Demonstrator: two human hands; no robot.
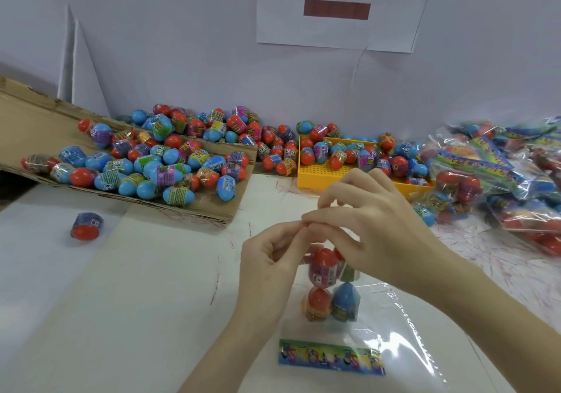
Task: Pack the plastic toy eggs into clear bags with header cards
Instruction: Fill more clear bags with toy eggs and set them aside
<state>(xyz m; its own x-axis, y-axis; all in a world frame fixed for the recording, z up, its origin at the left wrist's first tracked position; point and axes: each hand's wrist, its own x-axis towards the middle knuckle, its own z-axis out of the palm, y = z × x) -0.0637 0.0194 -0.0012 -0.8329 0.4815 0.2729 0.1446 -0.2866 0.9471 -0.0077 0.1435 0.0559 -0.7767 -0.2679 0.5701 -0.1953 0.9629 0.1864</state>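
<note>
My left hand [270, 259] and my right hand [370, 225] meet above the table, both pinching the top edge of a clear bag [331, 289]. The bag hangs upright and holds several red and blue toy eggs [323, 266] stacked in two rows. A colourful header card [331, 360] lies flat on the table in front of the bag, on a sheet of clear bags [403, 332]. Loose eggs fill a cardboard flap [212, 207] at the left and a yellow tray [315, 177] behind my hands.
Finished bags with header cards [501, 177] pile up at the right. One stray egg [86, 226] lies alone on the white table at the left. More eggs line the wall at the back. A paper sign [337, 6] hangs on the wall.
</note>
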